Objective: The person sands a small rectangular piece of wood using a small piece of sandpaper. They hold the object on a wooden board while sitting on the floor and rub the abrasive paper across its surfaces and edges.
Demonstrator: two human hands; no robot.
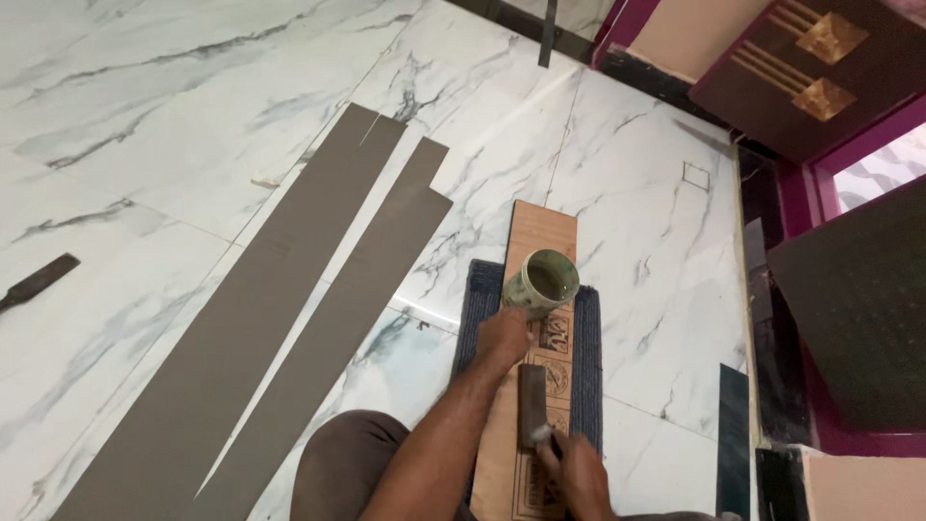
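Nearest me, right hand (579,473) is curled shut, pinching a small pale tool (542,434), too blurred to identify, at the near end of a short dark strip (531,405). The strip lies lengthwise on the plywood board (540,232), toward its near end. I see the left hand (503,338) further up the board, fingers wrapped round the near side of an open tin can (541,284) tilted on its side, mouth facing up-right. The board sits on a dark blue mat (586,367) that shows past both of its long edges. Left of it, long grey laminate strips (289,318) run diagonally across the white marble floor (145,106). A dark flat tool (39,282) lies at the floor's far left edge.
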